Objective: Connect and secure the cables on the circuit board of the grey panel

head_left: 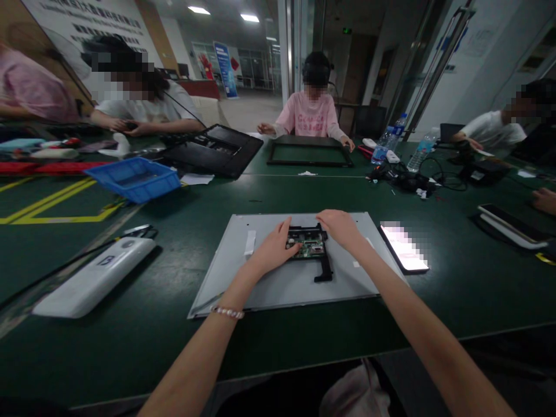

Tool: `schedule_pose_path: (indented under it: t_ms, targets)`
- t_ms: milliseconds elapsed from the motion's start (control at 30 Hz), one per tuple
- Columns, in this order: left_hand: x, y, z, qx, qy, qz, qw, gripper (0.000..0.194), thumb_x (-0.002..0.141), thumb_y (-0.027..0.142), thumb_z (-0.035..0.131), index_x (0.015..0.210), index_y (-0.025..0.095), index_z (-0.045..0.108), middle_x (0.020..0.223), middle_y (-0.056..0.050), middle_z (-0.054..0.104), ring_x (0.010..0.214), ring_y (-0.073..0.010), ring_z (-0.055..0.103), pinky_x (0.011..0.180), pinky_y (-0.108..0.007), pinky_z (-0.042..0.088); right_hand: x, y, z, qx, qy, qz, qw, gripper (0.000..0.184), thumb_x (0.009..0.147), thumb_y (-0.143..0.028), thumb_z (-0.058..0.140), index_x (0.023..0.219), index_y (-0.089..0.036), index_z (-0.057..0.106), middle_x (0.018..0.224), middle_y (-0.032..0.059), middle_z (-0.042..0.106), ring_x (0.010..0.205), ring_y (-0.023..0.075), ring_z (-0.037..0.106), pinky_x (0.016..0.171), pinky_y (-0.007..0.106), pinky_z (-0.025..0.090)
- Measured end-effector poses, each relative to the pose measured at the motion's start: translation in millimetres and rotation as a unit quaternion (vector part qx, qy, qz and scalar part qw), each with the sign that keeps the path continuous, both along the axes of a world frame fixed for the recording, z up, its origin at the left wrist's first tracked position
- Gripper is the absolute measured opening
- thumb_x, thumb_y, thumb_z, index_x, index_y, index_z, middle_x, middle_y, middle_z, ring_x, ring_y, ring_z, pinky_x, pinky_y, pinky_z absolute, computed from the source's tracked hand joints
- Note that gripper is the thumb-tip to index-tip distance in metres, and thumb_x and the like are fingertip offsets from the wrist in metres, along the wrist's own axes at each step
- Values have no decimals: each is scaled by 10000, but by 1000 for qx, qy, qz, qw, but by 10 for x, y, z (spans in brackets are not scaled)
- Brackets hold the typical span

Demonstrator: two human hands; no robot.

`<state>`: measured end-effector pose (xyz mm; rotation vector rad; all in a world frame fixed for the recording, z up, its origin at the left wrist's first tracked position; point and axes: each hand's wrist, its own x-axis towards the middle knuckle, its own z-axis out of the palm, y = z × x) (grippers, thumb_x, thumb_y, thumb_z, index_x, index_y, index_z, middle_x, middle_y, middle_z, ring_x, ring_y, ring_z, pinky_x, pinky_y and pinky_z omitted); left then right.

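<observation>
A green circuit board [310, 249] sits in a black plastic bracket [324, 270] on a flat pale grey panel [278, 289]. My left hand [274, 248] grips the board's left side, its thumb over the near part and its fingers reaching to the far edge. At the bracket's far right corner is my right hand [341, 229], fingers curled together in a pinch. Whatever lies between those fingertips is too small or hidden to make out. A strip of white tape [250, 243] is on the panel to the left of my left hand.
A lit phone [405, 248] lies right of the panel, a white power bank [98, 278] with a cable to the left. Farther back are a blue tray [136, 179], a black casing [217, 149], a black frame [310, 162], bottles [421, 150] and cables. Several people sit around the table.
</observation>
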<state>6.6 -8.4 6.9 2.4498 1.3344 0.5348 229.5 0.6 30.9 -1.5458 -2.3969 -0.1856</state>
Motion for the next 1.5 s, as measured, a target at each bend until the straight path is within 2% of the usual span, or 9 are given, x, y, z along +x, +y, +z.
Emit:
schedule_pose_path:
  t_ms: [167,300,600,800,933,1100,1300,1500]
  targets:
    - [0,19,-25,0,7,4,1000,747,859,436,446,1445,113,114,1420,-183,336,1265,-320,403,1035,-414,321,-387,123,10,-36,-55,42,997,266,924,-165,385,942,-138,649,956,124,671,945,223,601,793,294,409]
    - [-3,16,-34,1,7,5,1000,742,860,434,457,1448,131,121,1427,-174,333,1269,-323,399,1034,-414,321,-506,132,-33,-53,-56,40,996,288,914,-173,380,905,-134,665,926,124,681,906,233,612,759,292,418]
    - [-10,19,-53,0,3,5,1000,731,858,421,458,1449,142,128,1431,-160,335,1264,-318,407,1030,-414,325,-511,81,-30,-69,-36,36,996,304,905,-183,372,902,-141,673,939,120,684,906,221,605,763,274,416]
    - [-3,27,-44,1,-5,0,1000,747,842,438,472,1442,128,155,1424,-171,343,1261,-318,412,1028,-413,335,-513,103,-57,-79,16,4,997,341,937,-261,347,915,-163,673,960,110,683,912,206,609,738,254,411]
    - [4,24,-36,2,-8,2,1000,748,837,443,470,1442,132,156,1423,-169,347,1263,-315,410,1026,-416,337,-519,151,-48,-97,46,-22,994,332,935,-301,377,932,-188,689,954,93,690,917,198,613,727,241,404]
    - [-2,33,-44,-1,-9,4,1000,769,837,450,467,1446,125,130,1425,-173,346,1274,-317,396,1028,-410,337,-538,171,-44,-117,56,-24,991,277,905,-326,448,966,-232,701,940,67,694,907,189,611,696,231,402]
    - [-9,42,-69,-4,-12,3,1000,770,840,459,455,1447,122,122,1419,-182,345,1268,-320,401,1021,-418,340,-533,155,-69,-91,39,-10,995,262,893,-231,447,973,-219,696,986,80,678,956,193,588,763,245,404]
    - [-13,38,-62,-8,-8,1,1000,764,845,464,445,1450,135,115,1428,-176,332,1276,-321,391,1024,-417,333,-522,102,-64,-69,57,-2,996,273,909,-240,426,1010,-216,678,1012,73,675,952,190,591,766,247,401]
